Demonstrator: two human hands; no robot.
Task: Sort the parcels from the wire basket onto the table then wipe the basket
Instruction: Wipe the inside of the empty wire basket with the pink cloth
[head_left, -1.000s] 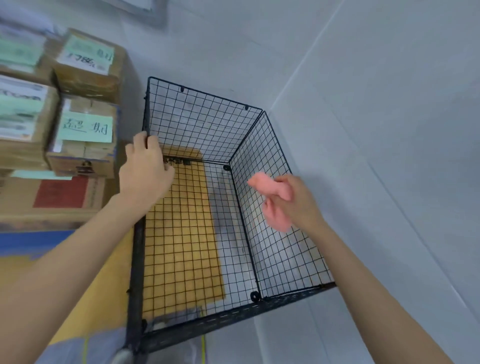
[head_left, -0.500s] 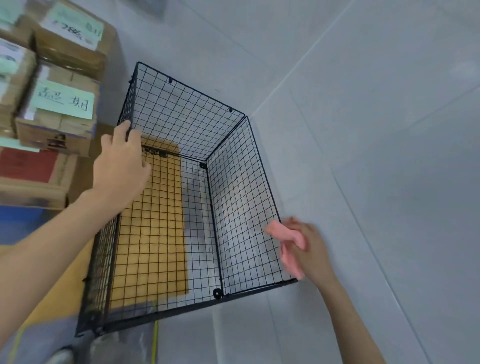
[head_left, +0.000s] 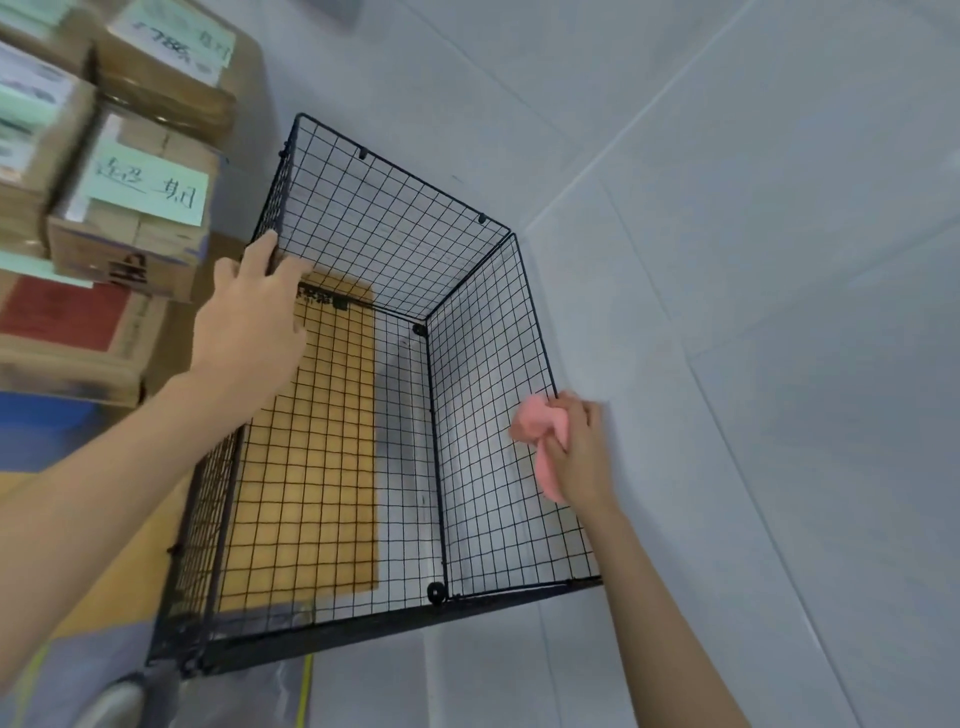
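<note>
**wire basket holds no boxes, cloth at its right wall**

the black wire basket (head_left: 483, 364) stands open-topped on grey tiles. a flat yellow sheet (head_left: 311, 467) shows through its mesh bottom; in or under, i cannot tell. the left hand (head_left: 249, 332) grips the left wall's top edge near the far corner, fingers (head_left: 266, 252) curled over the wire. the right hand (head_left: 576, 457) pinches a bunched pink cloth (head_left: 535, 423) against the right wall's top edge. cardboard parcels (head_left: 135, 208) are stacked just left of the basket.

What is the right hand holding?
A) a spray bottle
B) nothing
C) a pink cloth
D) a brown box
C: the right hand grips a bunched pink cloth at the right wall of the black wire basket, whose left rim the left hand holds.
</note>
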